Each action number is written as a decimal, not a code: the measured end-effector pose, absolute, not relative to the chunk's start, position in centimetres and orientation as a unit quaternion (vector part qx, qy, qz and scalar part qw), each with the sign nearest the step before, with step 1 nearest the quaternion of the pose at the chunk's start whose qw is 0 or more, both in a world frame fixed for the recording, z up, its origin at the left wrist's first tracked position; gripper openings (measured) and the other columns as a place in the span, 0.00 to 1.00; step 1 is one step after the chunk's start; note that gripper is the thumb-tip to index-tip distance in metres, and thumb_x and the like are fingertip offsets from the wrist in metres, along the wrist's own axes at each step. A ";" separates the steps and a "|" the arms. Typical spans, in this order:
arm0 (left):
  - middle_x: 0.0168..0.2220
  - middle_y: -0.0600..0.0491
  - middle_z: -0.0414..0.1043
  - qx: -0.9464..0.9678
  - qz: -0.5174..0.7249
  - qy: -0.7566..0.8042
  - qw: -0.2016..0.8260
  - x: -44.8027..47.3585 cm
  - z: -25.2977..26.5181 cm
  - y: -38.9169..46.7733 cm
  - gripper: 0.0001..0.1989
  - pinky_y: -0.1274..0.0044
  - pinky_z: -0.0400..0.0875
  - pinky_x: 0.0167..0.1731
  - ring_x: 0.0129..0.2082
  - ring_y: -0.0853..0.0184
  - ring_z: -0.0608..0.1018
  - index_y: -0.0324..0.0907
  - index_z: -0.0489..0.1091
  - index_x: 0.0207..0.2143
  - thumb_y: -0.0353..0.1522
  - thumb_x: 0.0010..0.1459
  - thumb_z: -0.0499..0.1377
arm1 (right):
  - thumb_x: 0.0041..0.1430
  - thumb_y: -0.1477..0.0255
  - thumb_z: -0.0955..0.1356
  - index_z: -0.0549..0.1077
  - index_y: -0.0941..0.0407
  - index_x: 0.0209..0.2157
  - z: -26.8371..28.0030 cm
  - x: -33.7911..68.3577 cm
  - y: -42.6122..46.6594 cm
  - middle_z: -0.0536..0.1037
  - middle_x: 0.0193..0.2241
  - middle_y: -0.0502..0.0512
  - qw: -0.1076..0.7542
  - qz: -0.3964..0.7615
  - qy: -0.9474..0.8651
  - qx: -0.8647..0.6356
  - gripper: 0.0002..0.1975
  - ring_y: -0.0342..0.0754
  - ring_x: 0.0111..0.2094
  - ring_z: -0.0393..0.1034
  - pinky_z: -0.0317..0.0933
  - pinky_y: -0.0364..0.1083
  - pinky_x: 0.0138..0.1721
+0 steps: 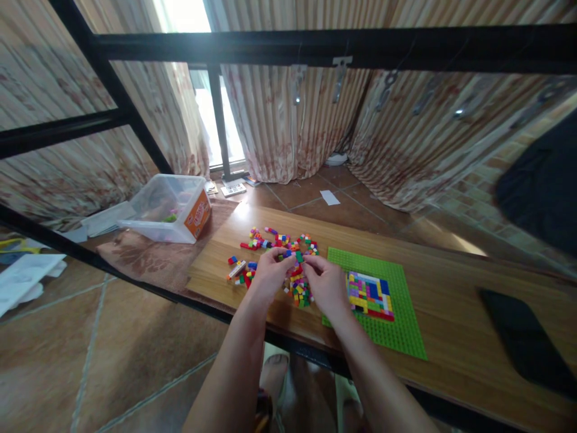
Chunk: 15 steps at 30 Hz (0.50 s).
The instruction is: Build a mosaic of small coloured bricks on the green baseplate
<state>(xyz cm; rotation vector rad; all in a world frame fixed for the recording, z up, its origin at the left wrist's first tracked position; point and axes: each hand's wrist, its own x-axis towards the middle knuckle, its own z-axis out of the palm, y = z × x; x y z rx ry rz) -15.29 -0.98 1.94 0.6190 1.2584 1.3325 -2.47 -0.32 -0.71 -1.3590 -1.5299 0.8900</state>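
Observation:
Over a loose pile of small coloured toy bricks [301, 291], my left hand [270, 276] and my right hand [328, 285] come together, fingertips almost meeting. My left hand is closed, with a green toy brick [299, 257] and some blue at its fingertips. The fingers of my right hand are pinched right beside that green brick; what they hold is too small to make out. Just right of my right hand lies a green baseplate [406, 325]. On it sits a flat, many-coloured block of joined bricks [370, 294] with blue, yellow, pink and red parts.
All this is on a long wooden bench top [444, 300]. A dark phone-like slab [525, 340] lies at its right. Left of it, a clear plastic bin [180, 231] with an orange label stands on a brown cloth [148, 258]. A black metal bar [288, 48] crosses above.

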 end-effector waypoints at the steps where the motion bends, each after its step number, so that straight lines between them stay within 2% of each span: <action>1: 0.20 0.57 0.71 0.270 0.563 0.542 0.563 -15.4 1.9 -0.9 0.14 0.82 0.67 0.23 0.20 0.74 0.73 0.37 0.71 0.29 0.31 0.40 0.71 | 0.56 0.66 0.66 0.79 0.54 0.39 -0.8 -2.4 -0.3 0.82 0.35 0.55 0.439 0.365 -0.613 -0.545 0.13 0.52 0.33 0.77 0.69 0.49 0.35; 4: 0.20 0.57 0.71 0.285 0.556 0.540 0.564 -15.3 1.8 -1.0 0.14 0.82 0.65 0.21 0.19 0.75 0.72 0.36 0.71 0.28 0.32 0.40 0.71 | 0.60 0.60 0.63 0.78 0.55 0.40 -0.8 -2.4 0.0 0.82 0.33 0.56 0.458 0.392 -0.593 -0.534 0.17 0.51 0.30 0.75 0.67 0.47 0.29; 7: 0.20 0.57 0.70 0.295 0.551 0.507 0.594 -14.9 1.9 -1.2 0.16 0.82 0.66 0.22 0.19 0.75 0.71 0.36 0.72 0.29 0.34 0.38 0.72 | 0.61 0.57 0.62 0.78 0.56 0.37 -0.4 -2.4 0.1 0.81 0.30 0.54 0.470 0.398 -0.592 -0.521 0.19 0.50 0.32 0.75 0.66 0.46 0.32; 11: 0.21 0.57 0.70 0.302 0.552 0.459 0.627 -14.2 2.0 -1.5 0.18 0.81 0.67 0.23 0.21 0.74 0.71 0.36 0.72 0.30 0.36 0.38 0.72 | 0.61 0.58 0.63 0.77 0.56 0.33 0.3 -2.7 -0.4 0.80 0.28 0.53 0.480 0.365 -0.607 -0.518 0.18 0.50 0.33 0.73 0.64 0.45 0.34; 15: 0.21 0.58 0.69 0.262 0.576 0.443 0.635 -13.6 1.8 -1.7 0.16 0.82 0.64 0.22 0.20 0.75 0.70 0.37 0.72 0.29 0.33 0.37 0.72 | 0.63 0.60 0.61 0.75 0.55 0.31 0.7 -3.0 -1.1 0.78 0.27 0.52 0.489 0.300 -0.618 -0.538 0.17 0.48 0.30 0.71 0.60 0.44 0.31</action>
